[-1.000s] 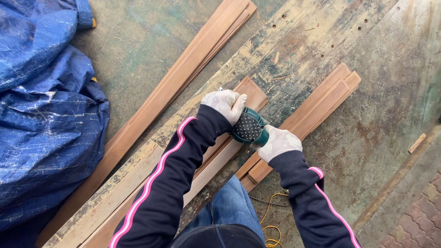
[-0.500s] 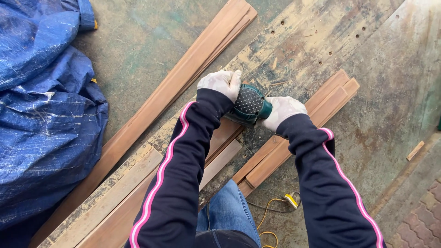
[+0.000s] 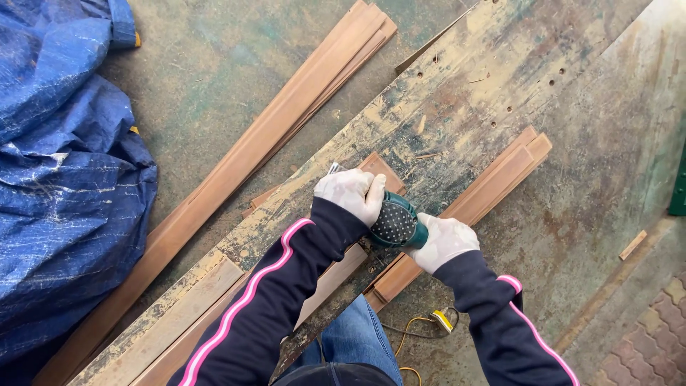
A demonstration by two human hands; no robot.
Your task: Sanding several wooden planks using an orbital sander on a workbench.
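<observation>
green sander (image 3: 397, 223) between both hands, gripped – on board (image 3: 379, 170)

Sander (image 3: 395, 221) base hidden beneath both gloved hands.

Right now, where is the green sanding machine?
In the head view, the green sander sits near the middle, on a reddish wood strip on the worn plank, held between the left hand and right hand.

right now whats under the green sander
The green sander sits on a reddish wood strip lying on the worn plank. The left hand and right hand grip it. Its pad and the wood directly beneath are hidden.
</observation>
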